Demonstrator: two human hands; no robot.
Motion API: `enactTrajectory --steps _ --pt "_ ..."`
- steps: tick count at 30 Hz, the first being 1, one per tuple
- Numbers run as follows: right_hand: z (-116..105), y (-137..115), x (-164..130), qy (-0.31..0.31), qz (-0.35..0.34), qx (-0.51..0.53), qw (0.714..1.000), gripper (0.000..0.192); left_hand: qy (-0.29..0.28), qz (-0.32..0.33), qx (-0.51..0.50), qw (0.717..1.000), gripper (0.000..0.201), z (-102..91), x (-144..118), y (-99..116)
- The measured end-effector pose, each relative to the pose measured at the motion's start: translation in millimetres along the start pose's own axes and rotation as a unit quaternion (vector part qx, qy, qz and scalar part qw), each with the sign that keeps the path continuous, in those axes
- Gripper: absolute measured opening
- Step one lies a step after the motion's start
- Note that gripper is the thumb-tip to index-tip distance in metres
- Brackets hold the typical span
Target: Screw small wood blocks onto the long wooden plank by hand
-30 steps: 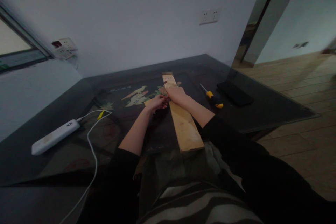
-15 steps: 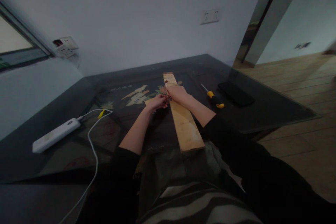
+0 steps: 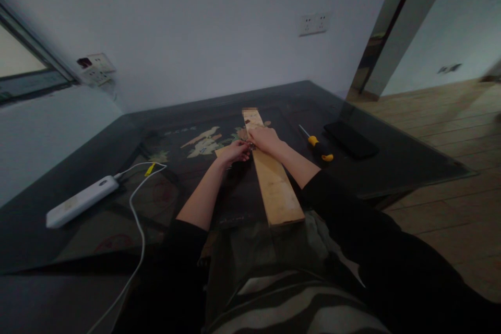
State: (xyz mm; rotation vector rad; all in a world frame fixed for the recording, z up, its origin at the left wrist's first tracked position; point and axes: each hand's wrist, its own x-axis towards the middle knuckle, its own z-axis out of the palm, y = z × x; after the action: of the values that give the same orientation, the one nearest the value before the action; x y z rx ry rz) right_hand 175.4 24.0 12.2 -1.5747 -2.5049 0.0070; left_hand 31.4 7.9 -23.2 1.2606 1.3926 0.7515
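Plank: a long pale wooden plank (image 3: 274, 177) lies on the dark glass-topped table (image 3: 391, 167), running from the near edge, where it juts out over the person's lap, to the far middle.
Right hand: the right hand (image 3: 266, 139) rests on top of the plank towards its far end, fingers curled down at the plank's left edge; it seems to be steadying the wood.
Left hand: the left hand (image 3: 234, 152) sits just beside the plank's left edge, fingertips pinched together on something small and metallic; too small and dim to name.
Meeting point: both hands come together at the plank's left edge, touching or very nearly so.
Step in hand: I judge it to be fitting or fiddling with a small part at the side of the plank.
Next move calls for: fine fingertip work, with the plank kept from sliding on the glass.
Right of the plank: a yellow-and-black-handled screwdriver (image 3: 318, 146) lies apart, untouched; beyond it, a flat black slab (image 3: 351, 139).
Far left: a white oblong power bank (image 3: 81, 201) with a white cable (image 3: 136, 219).
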Motion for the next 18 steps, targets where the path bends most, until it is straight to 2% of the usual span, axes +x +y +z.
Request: enactTrajectory --steps 11,16,18 --pt "-0.1 -3.1 -1.8 0.005 -0.029 -0.011 0.999 0.026 0.011 -0.004 0.002 1.0 0.008 0.2 -0.8 0.9" --pt "-2.8 -3.4 -3.1 0.006 0.001 -0.001 1.0 0.035 0.008 -0.004 -0.005 1.0 0.008 0.7 -1.9 1.8" --pt "-4.1 -4.3 -3.3 -0.002 -0.001 -0.005 1.0 0.031 0.008 -0.006 -0.005 1.0 0.008 0.7 -1.1 1.4"
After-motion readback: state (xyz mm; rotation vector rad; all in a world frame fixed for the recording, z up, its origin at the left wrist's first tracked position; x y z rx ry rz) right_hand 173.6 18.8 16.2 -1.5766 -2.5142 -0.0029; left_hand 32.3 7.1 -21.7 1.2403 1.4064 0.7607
